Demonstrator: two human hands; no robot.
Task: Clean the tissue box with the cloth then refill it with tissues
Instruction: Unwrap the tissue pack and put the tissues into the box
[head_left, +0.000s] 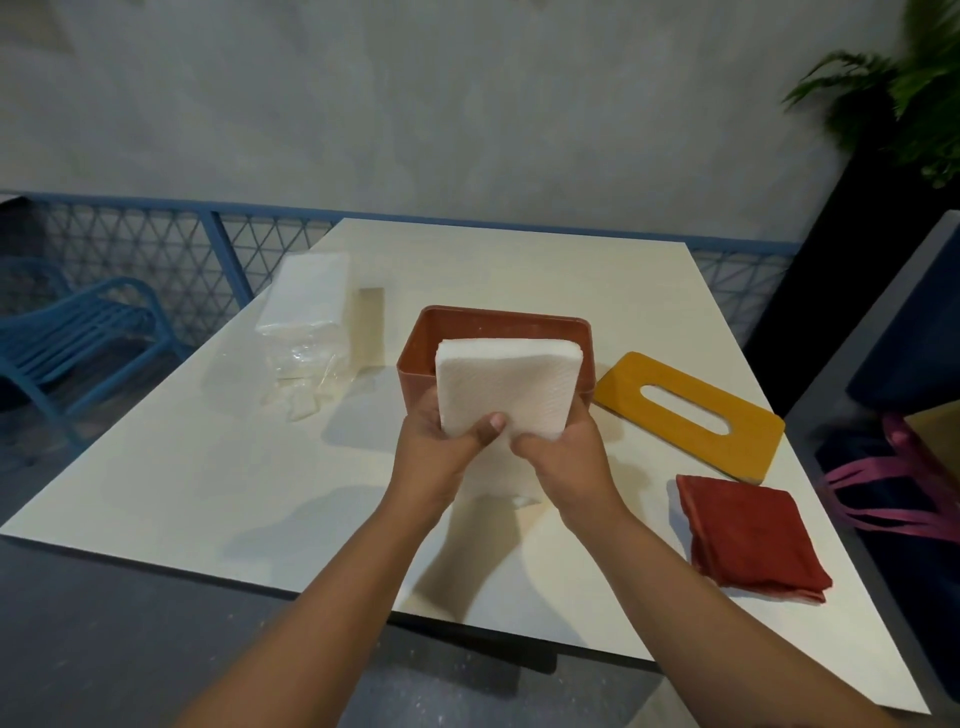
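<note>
Left hand (441, 447): clamped on the lower left corner of the tissue stack (506, 387), thumb laid across its front face, fingers hidden behind it. Tissue stack: white, square, embossed, held off the table (208, 467) between both hands and tilted, its far edge over the open top of the box (498, 325), its near edge towards the person; whether the far edge touches the box's inside cannot be told. Right hand (566, 452): clamped on the stack's lower right corner, fingers curled round the edge, just beside the left thumb. Pack (306, 296): clear wrap torn open at its near end, white tissues inside, lying at the table's far left, well apart from the box. Block (370, 332): small, cream, upright, just right of the pack. Box: terracotta, rectangular, standing at the table's middle with its lid off; back and left inner walls show, the near wall mostly hidden by the stack and hands. Lid (691, 415): yellow, flat on the table just right of the box, with a long oval slot. Cloth (748, 535): red, folded, flat on the table near the lid's near edge, apart from both hands. Bag (883, 499): dark, with pink straps, beyond the table's right edge.
</note>
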